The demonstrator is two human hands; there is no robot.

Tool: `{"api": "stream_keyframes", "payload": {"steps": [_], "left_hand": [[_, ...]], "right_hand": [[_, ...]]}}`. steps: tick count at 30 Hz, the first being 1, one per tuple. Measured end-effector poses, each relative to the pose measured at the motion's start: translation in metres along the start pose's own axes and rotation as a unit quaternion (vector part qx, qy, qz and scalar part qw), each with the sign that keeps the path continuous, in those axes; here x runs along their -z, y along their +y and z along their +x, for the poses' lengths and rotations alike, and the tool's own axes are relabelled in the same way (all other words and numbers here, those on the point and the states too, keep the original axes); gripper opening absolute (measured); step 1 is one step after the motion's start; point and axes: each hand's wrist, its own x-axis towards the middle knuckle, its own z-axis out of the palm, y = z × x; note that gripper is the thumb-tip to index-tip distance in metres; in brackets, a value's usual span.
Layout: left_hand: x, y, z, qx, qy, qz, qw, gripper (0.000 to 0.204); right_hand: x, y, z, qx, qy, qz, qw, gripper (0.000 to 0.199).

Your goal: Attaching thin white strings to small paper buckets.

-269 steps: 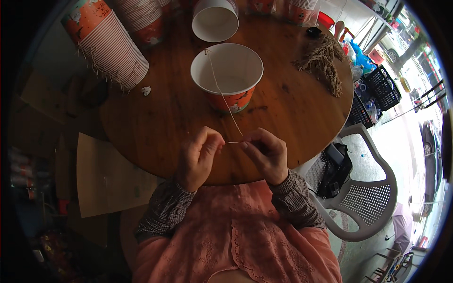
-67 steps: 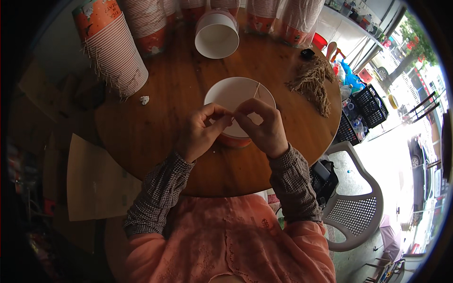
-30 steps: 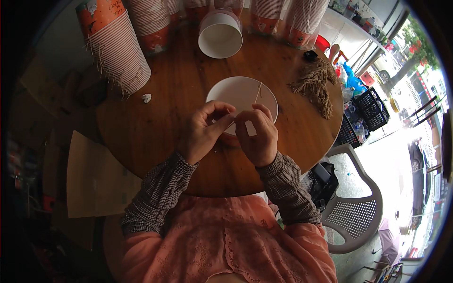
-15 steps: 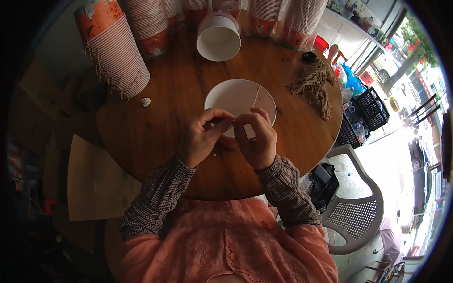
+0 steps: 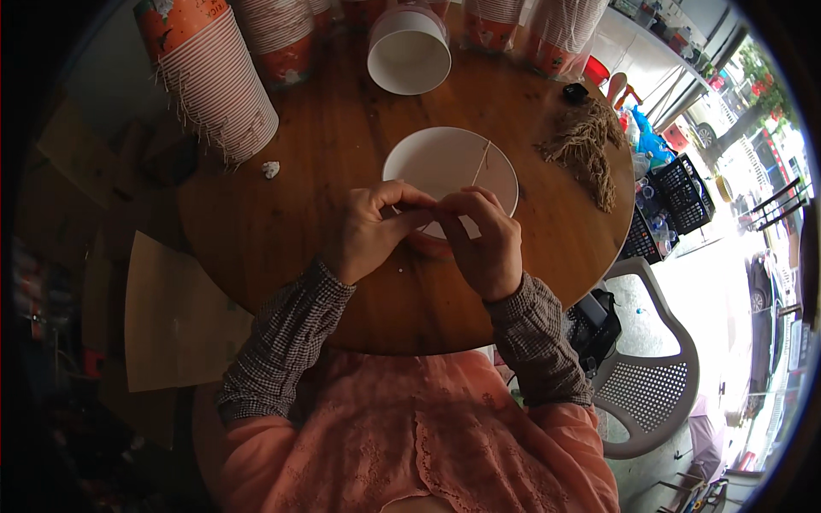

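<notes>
A paper bucket (image 5: 440, 158), white inside with some orange on its outside, stands mouth up on the wooden table before me. Over its near rim my left hand (image 5: 368, 231) and my right hand (image 5: 489, 244) meet, thumbs and forefingers pinched together. A thin brown string (image 5: 481, 167) rises from beside my right fingers across the bucket's inside. It seems to be held at the fingertips, but the pinched part is hidden. To the right lies a bundle of brown strings (image 5: 590, 145).
A tall stack of paper buckets (image 5: 218, 90) with strings hanging off it leans at the left. Behind, a bucket (image 5: 410, 61) faces me, among bagged stacks (image 5: 564, 34). A white lump (image 5: 271, 169) and a small black object (image 5: 575, 92) lie on the table (image 5: 325, 145). A grey chair (image 5: 646, 393) stands right.
The view has shifted a little, so the table things sit slightly higher and further right. My fingertips are pressed closer together, still at the near rim of the bucket.
</notes>
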Motion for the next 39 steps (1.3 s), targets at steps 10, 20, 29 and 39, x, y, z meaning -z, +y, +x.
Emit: {"api": "stream_keyframes", "payload": {"steps": [10,20,29,39], "left_hand": [[-0.014,0.007,-0.004,-0.036,0.035,0.034,0.998,0.011],[-0.019,0.018,-0.004,0.001,0.029,-0.011,1.0,0.01],[-0.022,0.022,-0.004,-0.018,0.02,-0.016,1.0,0.013],[-0.001,0.007,0.002,0.046,-0.041,-0.087,0.994,0.024]], "right_hand": [[0.0,-0.003,0.0,-0.064,-0.002,0.028,0.998,0.013],[0.0,-0.007,-0.002,-0.041,0.027,-0.017,0.999,0.014],[0.002,-0.002,-0.001,-0.013,0.031,-0.015,0.999,0.016],[0.007,0.0,0.005,-0.053,-0.047,0.052,0.996,0.009]]}}
